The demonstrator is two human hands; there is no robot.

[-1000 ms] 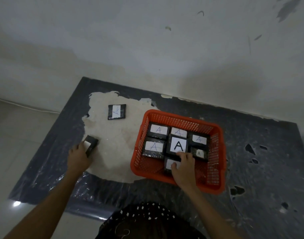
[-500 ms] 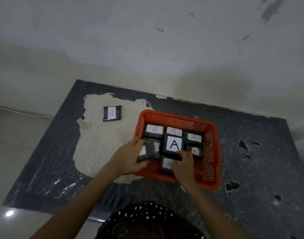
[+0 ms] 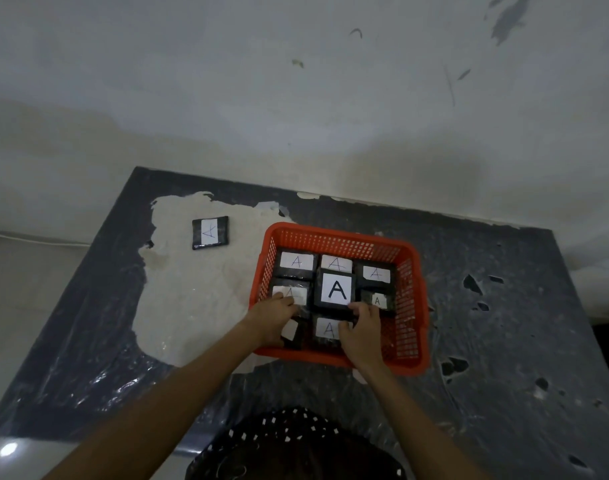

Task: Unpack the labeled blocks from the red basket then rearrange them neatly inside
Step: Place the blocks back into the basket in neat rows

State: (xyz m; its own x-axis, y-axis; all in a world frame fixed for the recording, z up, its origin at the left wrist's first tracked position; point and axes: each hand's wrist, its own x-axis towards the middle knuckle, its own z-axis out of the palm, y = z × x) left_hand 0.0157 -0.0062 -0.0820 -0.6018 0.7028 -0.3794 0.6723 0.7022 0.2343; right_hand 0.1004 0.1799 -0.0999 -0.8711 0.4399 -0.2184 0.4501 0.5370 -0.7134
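The red basket [image 3: 412, 317] sits on the dark table and holds several black blocks with white "A" labels. The biggest block [image 3: 335, 289] lies in the middle on top. My left hand [image 3: 273, 318] is inside the basket's near left corner, shut on a small black block [image 3: 293, 332] that it holds tilted there. My right hand [image 3: 360, 332] rests its fingers on the near middle block [image 3: 327, 329] and against the big block's front edge. One more labeled block [image 3: 210, 232] lies alone on the pale patch at the left.
The dark table [image 3: 504, 341] has a large pale worn patch [image 3: 192, 299] left of the basket and chipped spots on the right. A stained wall runs behind it. Tiled floor lies at the far left.
My left hand picked the small block off the table at the left and carried it right into the basket's near left corner. My right hand stayed on the blocks in the basket.
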